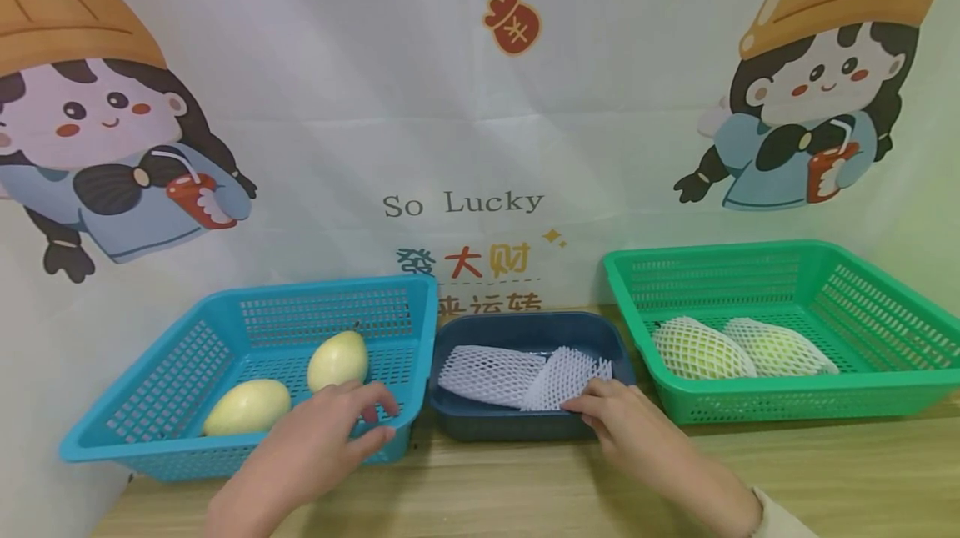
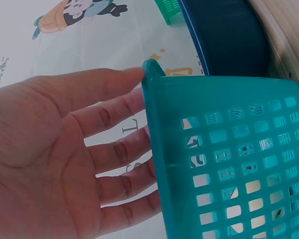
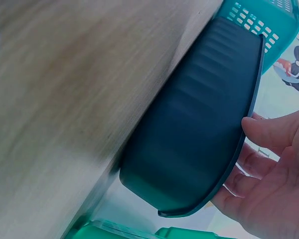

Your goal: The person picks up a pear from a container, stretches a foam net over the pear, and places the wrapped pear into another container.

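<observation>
Two white nets lie in the dark tray [image 1: 525, 425]: the left net [image 1: 483, 375] is stretched along the left half, and the right net [image 1: 566, 375] overlaps its end, toward the front right corner. At that corner the right hand [image 1: 637, 425] reaches over the front edge, its fingers bent at the right net. The thumb is outside the rim, but the fingertips are hidden, so I cannot tell if they pinch the net.

The left hand [image 1: 330, 429] is half open and has hold of nothing. It is over the front right corner of the blue basket [image 1: 183, 461], near the right fruit [image 1: 337, 359]; the left fruit [image 1: 250, 407] lies closer to the front edge.

In the green basket [image 1: 810, 399], two netted fruits [image 1: 703, 349] lie toward the front left corner. All three containers stand on the table [image 1: 825, 471].

I judge that the step in hand is to take a net and a bare fruit. The next move calls for a light pinch on the right net and a rounded left grasp.
</observation>
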`<move>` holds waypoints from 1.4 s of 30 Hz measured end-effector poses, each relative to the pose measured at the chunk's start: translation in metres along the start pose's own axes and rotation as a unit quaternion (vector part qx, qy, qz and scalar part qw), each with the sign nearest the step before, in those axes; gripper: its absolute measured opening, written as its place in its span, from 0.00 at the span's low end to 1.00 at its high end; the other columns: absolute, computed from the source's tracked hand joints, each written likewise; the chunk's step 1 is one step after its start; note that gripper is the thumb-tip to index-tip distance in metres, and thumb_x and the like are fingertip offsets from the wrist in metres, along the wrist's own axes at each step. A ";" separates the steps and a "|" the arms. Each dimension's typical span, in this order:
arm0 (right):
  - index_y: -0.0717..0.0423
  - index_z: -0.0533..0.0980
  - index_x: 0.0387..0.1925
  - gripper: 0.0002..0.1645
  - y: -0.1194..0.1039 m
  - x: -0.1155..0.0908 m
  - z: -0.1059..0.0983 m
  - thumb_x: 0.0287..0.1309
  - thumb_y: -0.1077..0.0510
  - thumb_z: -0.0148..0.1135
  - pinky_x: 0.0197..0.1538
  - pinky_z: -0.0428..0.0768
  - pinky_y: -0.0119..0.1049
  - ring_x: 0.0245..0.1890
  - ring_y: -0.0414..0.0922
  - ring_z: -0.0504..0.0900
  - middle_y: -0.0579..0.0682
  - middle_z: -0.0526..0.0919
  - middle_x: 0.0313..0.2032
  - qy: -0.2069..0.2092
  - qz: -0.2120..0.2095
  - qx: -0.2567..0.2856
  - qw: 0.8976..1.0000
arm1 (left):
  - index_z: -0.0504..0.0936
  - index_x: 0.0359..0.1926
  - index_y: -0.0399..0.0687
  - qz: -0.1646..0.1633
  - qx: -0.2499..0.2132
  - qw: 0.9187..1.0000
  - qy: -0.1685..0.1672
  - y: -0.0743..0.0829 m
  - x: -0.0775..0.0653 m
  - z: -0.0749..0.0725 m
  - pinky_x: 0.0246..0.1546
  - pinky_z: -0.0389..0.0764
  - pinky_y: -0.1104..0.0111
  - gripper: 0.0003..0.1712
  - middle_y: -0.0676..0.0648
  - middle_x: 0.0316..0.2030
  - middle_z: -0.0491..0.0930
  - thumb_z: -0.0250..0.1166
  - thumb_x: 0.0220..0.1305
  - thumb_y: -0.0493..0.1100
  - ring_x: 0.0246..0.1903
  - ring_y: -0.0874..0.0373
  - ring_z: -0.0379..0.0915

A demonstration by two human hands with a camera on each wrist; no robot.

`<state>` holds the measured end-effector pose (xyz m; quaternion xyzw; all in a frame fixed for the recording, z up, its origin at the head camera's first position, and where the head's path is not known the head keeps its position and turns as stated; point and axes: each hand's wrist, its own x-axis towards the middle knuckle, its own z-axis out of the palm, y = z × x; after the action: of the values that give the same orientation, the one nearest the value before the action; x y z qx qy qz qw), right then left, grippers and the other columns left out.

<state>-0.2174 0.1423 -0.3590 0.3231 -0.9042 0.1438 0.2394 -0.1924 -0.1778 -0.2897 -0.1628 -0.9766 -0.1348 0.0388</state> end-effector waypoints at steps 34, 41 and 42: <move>0.56 0.84 0.33 0.13 0.002 0.001 0.003 0.44 0.72 0.63 0.31 0.75 0.31 0.27 0.40 0.74 0.42 0.77 0.25 0.043 -0.027 0.030 0.998 | 0.59 0.64 0.32 -0.152 -0.023 0.987 0.053 -0.114 -0.001 -0.019 0.49 0.60 0.33 0.34 0.19 0.59 0.55 0.57 0.64 0.47 0.56 0.21 0.51; 0.56 0.84 0.33 0.13 0.001 0.001 0.003 0.45 0.72 0.63 0.30 0.74 0.30 0.26 0.39 0.73 0.42 0.76 0.25 0.036 -0.021 0.031 0.999 | 0.57 0.65 0.33 -0.194 -0.016 0.979 0.056 -0.128 0.000 -0.015 0.47 0.64 0.34 0.36 0.19 0.59 0.54 0.59 0.62 0.47 0.55 0.21 0.53; 0.56 0.84 0.33 0.13 0.001 0.001 0.003 0.45 0.72 0.63 0.30 0.74 0.30 0.26 0.39 0.73 0.42 0.76 0.25 0.036 -0.021 0.032 0.999 | 0.57 0.65 0.34 -0.201 -0.013 0.978 0.054 -0.129 0.000 -0.014 0.46 0.65 0.35 0.37 0.19 0.59 0.54 0.59 0.61 0.47 0.54 0.21 0.54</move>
<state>-0.2198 0.1418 -0.3609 0.3442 -0.8829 0.1787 0.2646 -0.2348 -0.2995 -0.3084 0.0442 -0.9840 -0.1612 0.0614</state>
